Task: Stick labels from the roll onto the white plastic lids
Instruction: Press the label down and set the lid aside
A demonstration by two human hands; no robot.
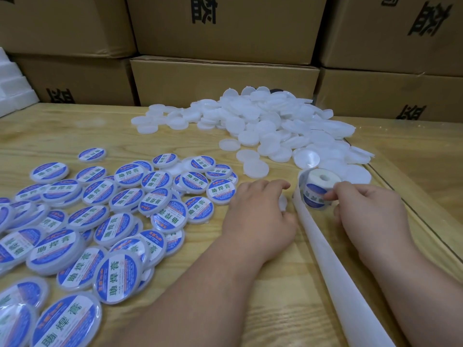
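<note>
Spent backing strip (323, 246) trails toward me at lower centre while my right hand (370, 214) pinches a label on the roll (317, 190), my left hand (260, 214) covering a lid (283, 202); a hasty peel could crease it.

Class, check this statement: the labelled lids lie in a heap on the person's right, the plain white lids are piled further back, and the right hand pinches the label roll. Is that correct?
Not quite. The head view shows the labelled lids on the person's left, not right. The rest holds: the plain white lids are piled further back, and the right hand pinches the label roll.

labelled lids (160, 214) read 助焊膏
</note>
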